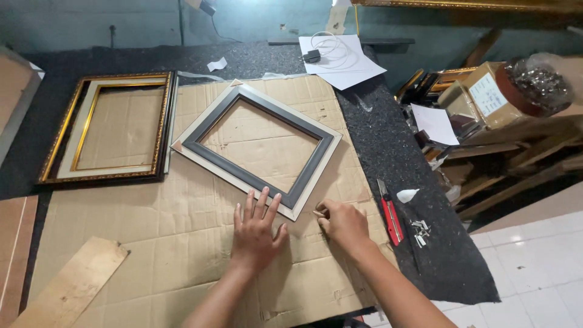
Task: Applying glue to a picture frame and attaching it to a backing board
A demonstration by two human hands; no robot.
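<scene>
A grey and cream picture frame (257,145) lies tilted on a sheet of cardboard (152,231). My left hand (257,231) rests flat on the cardboard, its spread fingertips touching the frame's near edge. My right hand (342,223) is curled at the frame's near right corner, fingers pinched on something small that I cannot make out.
A gold and black frame (109,127) lies to the left. A red utility knife (389,214), a white scrap and several small metal pieces (419,231) sit to the right on the dark worktop (388,140). Papers and a cable lie at the back. A wood strip (73,282) lies near left.
</scene>
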